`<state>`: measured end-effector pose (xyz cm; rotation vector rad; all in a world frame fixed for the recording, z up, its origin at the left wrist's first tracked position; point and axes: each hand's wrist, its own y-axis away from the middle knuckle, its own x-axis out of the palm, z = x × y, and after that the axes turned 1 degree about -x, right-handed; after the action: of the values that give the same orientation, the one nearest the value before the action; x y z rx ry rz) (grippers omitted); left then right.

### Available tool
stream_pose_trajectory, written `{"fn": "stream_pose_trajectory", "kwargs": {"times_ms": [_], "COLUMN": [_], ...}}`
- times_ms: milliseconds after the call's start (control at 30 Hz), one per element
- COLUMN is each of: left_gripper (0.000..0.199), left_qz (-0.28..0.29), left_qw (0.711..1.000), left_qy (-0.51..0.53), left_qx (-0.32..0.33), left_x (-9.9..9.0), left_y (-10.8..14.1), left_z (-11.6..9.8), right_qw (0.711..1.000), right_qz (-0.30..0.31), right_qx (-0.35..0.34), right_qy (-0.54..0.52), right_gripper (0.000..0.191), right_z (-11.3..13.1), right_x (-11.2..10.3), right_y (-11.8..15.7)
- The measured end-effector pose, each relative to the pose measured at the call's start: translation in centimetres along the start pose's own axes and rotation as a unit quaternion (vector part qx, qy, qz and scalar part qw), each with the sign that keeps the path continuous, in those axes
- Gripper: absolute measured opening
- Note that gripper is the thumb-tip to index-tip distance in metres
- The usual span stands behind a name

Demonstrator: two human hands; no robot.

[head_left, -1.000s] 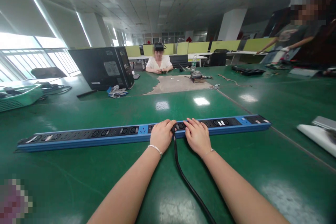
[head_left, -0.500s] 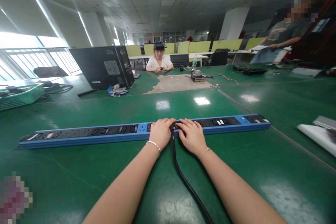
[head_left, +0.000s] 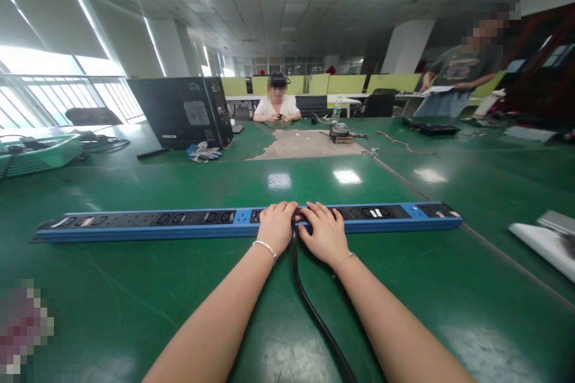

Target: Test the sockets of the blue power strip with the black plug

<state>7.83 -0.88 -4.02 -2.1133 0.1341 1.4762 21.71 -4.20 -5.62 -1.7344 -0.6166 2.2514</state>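
Note:
A long blue and black power strip [head_left: 135, 232] lies across the green table, with rows of sockets along its top. My left hand [head_left: 278, 228] is closed over its middle, fingers curled toward the far edge. Just beside it, my right hand [head_left: 324, 233] grips the strip too, with the fingers bent over the top and the thumb on the near side. Between both hands a black power cord [head_left: 302, 287] comes off the strip and runs toward me. Its plug end is mostly hidden by my fingers.
Behind the strip are a black computer case [head_left: 179, 114], a pair of gloves [head_left: 204, 152], a green basket [head_left: 58, 152] with cables and a bare brown patch [head_left: 305, 145]. A person [head_left: 277, 102] sits opposite; another person [head_left: 462, 72] stands at right. A white object [head_left: 543, 245] lies at the right.
The strip's left end has shifted slightly away from me, so it lies straighter in view. My hands stay at its middle with the cord. The standing person has moved left.

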Motion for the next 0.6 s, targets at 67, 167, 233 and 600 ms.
{"fn": "stream_pose_trajectory", "kwargs": {"times_ms": [67, 167, 233, 600], "left_gripper": [0.029, 0.027, 0.024, 0.032], "left_qz": [-0.002, -0.02, -0.06, -0.109], "left_qw": [1.0, 0.999, 0.995, 0.984], "left_qy": [0.003, 0.026, 0.079, 0.133], "left_qx": [-0.001, 0.002, 0.0, -0.045], "left_x": [0.1, 0.3, 0.2, -5.6], "left_y": [0.1, 0.0, -0.5, 0.1], "left_z": [0.0, 0.1, 0.1, 8.4], "right_qw": [1.0, 1.0, 1.0, 1.0], "right_qz": [0.001, 0.004, 0.002, -0.006], "right_qx": [0.004, 0.008, 0.007, 0.005], "right_qy": [0.001, -0.004, -0.008, -0.019], "right_gripper": [0.037, 0.037, 0.037, 0.033], "right_z": [0.0, 0.0, 0.0, 0.0], "right_x": [0.0, 0.1, 0.1, 0.1], "right_y": [0.0, 0.1, 0.1, 0.1]}}
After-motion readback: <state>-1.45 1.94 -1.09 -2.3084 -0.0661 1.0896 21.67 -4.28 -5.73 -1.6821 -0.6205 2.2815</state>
